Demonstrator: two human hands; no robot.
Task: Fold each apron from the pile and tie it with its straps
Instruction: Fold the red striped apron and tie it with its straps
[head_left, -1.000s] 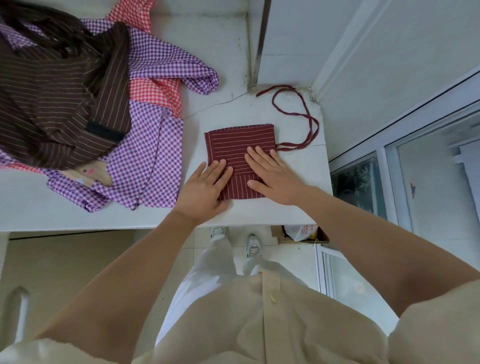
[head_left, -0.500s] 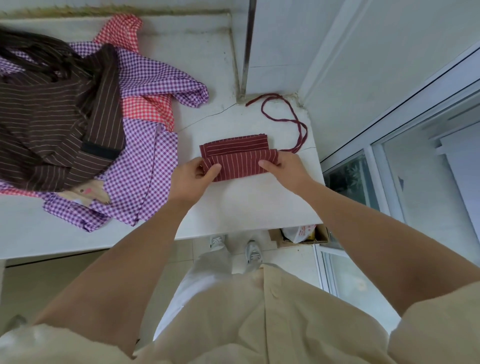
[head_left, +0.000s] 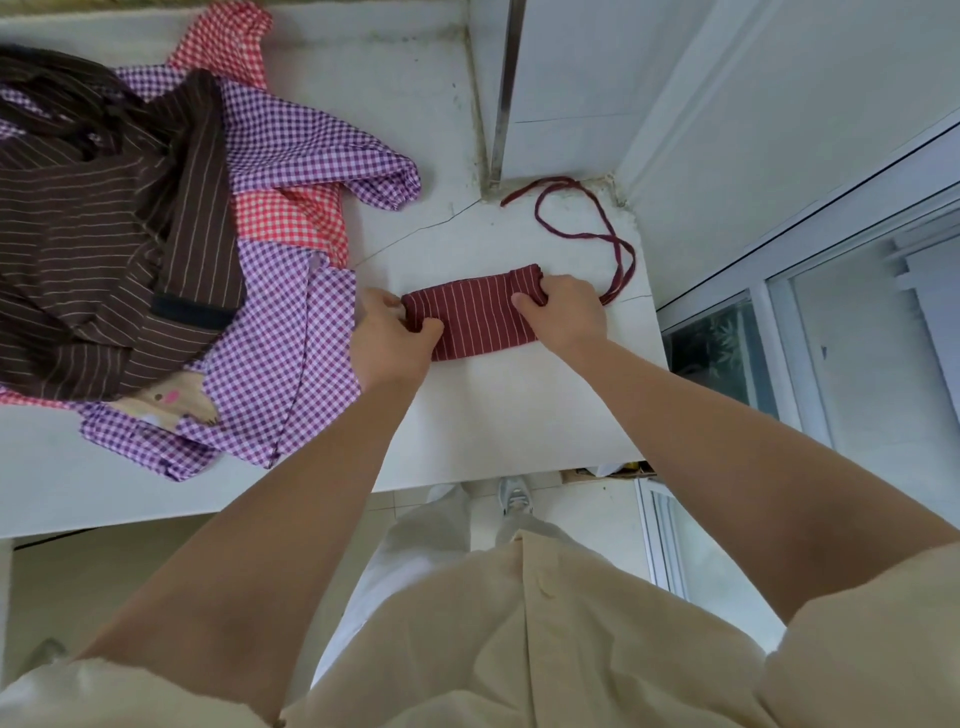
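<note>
Both hands are on the apron (head_left: 480, 319) in my feed. It's dark red with thin white stripes, folded down to a narrow band that lies across the white desk (head_left: 509, 415) near its right end. Left hand (head_left: 387, 340) grips the band's left end, thumb on top, fingers curled round the edge. Right hand (head_left: 566, 312) grips the right end, thumb pressed on the upper face, fingers wrapped over the far edge where the cloth bunches up. Neither hand is spread, both are closed on fabric. The band looks flat on the desk. Strap (head_left: 584, 236), same dark red, comes out from under the right hand, loops across the desk toward the back corner by the wall and ends near the metal post (head_left: 501, 88). I can't tell if it's one strap doubled or two. Pile (head_left: 156, 249) lies to the left, just beside the left hand. Brown striped apron (head_left: 88, 244) is on top, purple check (head_left: 291, 353) is under it and spreads toward the desk front, and red check (head_left: 291, 221) shows between them and at the back. Whether the purple check touches the left wrist, I can't tell. Below the desk edge I see light trousers, a shoe (head_left: 514, 496) on tiled floor and a cream shirt.
</note>
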